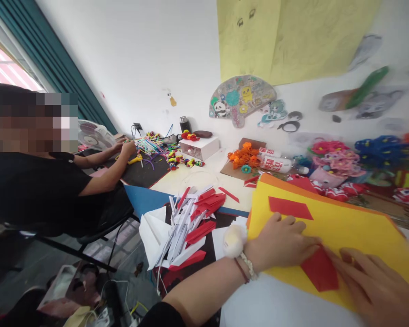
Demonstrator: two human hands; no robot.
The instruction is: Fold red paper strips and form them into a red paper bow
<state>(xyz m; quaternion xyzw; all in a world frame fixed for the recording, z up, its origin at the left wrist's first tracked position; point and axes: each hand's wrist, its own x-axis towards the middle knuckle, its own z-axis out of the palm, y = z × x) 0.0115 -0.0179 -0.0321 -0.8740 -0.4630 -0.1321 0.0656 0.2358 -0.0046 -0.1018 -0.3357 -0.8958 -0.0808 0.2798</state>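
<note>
Left hand (282, 243) flat, fingers spread, on yellow sheet (354, 227). Right hand (375, 284) open, fingertips pressing red piece (320, 271) between both hands. Nothing gripped.

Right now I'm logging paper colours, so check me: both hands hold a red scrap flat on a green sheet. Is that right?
Not quite. The sheet is yellow, not green. The head view shows the left hand and the right hand touching the edges of the red scrap, which lies flat on that sheet.
</note>
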